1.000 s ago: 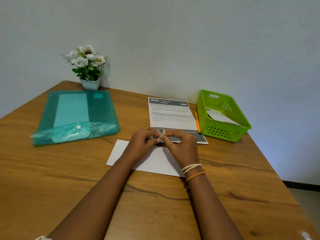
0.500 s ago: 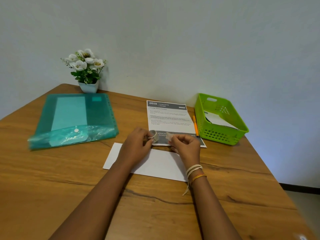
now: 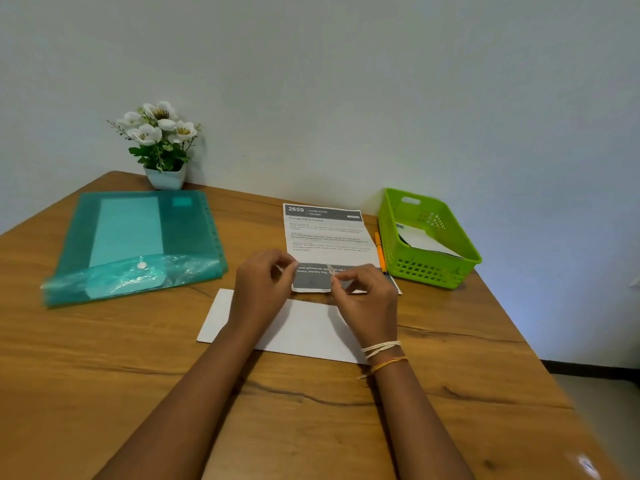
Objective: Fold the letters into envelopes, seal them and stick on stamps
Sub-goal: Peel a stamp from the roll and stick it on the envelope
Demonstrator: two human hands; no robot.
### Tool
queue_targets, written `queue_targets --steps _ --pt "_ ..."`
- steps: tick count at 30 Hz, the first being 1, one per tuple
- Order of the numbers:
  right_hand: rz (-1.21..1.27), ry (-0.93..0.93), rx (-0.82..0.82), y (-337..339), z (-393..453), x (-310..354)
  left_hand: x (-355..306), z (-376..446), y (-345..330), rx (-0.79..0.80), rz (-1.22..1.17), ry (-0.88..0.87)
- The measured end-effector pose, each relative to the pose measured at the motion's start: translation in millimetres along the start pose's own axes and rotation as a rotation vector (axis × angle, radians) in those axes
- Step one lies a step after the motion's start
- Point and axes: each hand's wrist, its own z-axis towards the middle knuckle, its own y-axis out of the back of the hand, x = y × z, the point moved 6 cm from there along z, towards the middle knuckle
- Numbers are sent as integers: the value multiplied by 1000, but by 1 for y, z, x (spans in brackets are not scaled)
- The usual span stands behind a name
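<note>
Envelope [image 3: 304,327] flat on table [image 3: 104,375] under both hands, L [image 3: 263,285] & R [image 3: 367,292] pinching clear tape strip [image 3: 330,270] betw. them

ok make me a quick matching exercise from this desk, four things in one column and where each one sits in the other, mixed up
Things:
1. flower pot
2. teal folder
3. green basket
4. white envelope

Places:
A. flat on the table under both hands
B. far left corner, against the wall
C. right side of the table, beside the orange pen
D. left side of the table, in front of the flowers

Pairs: 1-B, 2-D, 3-C, 4-A
</note>
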Motion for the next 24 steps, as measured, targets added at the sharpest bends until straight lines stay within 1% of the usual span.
queue_targets --steps 2,6,8,11,16,19,21,22,23,24 --pt "-153 170 -12 4 1 12 -7 -5 -11 110 -239 90" --pt "-338 414 10 6 -5 23 -8 -11 -22 240 -563 301" --pt "-384 476 37 7 -11 23 -7 -12 -26 305 -629 384" --pt "-383 495 36 7 -14 22 -9 -15 -31 371 -648 432" --pt "-353 533 72 1 -14 23 -4 -15 -29 343 -698 535" --pt "-323 543 75 4 -16 21 -1 -16 -31 348 -725 583" --pt "-279 511 76 6 -14 18 -1 -17 -32 344 -738 593" --pt "-225 436 72 6 -13 15 -1 -16 -32 327 -752 601" --pt "-137 298 53 7 -12 11 0 -16 -32 303 -774 611" --pt "-20 100 26 8 -12 3 1 -16 -31 277 -805 622"
